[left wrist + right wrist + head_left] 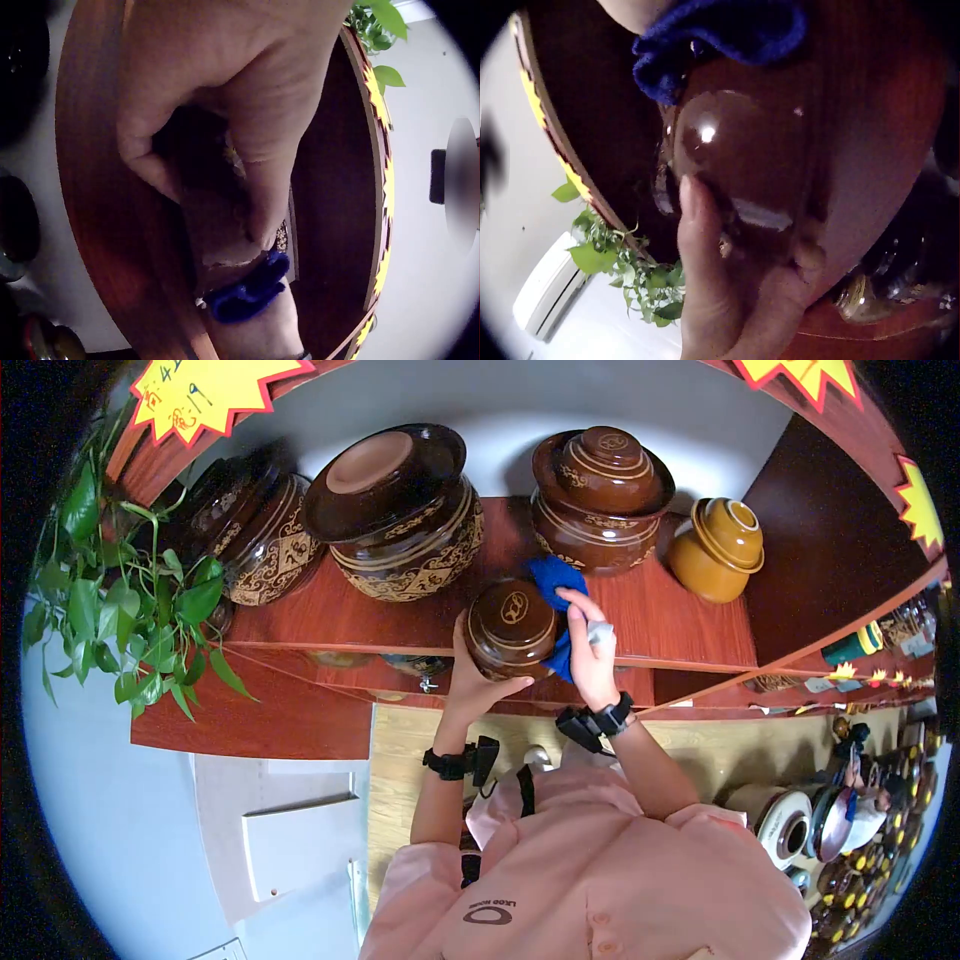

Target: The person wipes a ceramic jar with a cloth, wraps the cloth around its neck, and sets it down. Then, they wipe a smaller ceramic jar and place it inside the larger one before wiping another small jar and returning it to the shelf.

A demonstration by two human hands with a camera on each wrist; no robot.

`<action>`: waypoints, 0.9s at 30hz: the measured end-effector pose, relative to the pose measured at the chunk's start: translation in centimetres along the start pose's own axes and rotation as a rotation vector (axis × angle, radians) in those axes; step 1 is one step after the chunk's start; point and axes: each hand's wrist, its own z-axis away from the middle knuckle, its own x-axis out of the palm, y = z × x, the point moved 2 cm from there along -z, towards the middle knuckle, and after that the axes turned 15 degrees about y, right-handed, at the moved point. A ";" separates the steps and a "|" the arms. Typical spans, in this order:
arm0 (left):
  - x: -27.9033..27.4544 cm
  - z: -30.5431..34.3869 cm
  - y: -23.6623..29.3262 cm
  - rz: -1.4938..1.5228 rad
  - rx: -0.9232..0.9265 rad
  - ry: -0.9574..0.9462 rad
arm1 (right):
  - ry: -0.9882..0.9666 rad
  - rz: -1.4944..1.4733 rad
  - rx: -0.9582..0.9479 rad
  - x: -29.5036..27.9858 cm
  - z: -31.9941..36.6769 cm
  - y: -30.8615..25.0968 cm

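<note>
A small brown lidded jar (512, 622) with a pale mark on its lid is at the front of the wooden shelf. My left hand (474, 678) grips its left and near side, the thumb along the front. On the jar's right, my right hand (592, 650) holds a blue cloth (556, 582) against it. In the right wrist view the jar (739, 150) looks glossy, with the cloth (735, 30) at its upper edge and the left hand (735, 300) round its lower part. The left wrist view shows the cloth (251, 292) beyond my left hand (225, 97).
Behind stand large patterned jars (410, 540), a brown jar with a stacked lid (598, 525) and a mustard-coloured jar (718, 550). A leafy plant (150, 610) hangs at the left. Lower shelves and more pots (780, 825) are to the right.
</note>
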 end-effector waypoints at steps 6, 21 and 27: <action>-0.1 0.1 0.1 -0.029 -0.054 -0.035 | -0.520 0.453 -0.758 2.8 0.7 -3.8; 0.3 0.1 0.9 -0.001 -0.040 0.003 | -0.295 0.153 -0.078 1.6 -1.6 -0.8; 0.2 -0.1 0.1 0.017 -0.008 -0.010 | -0.274 0.008 0.023 1.5 -1.6 0.5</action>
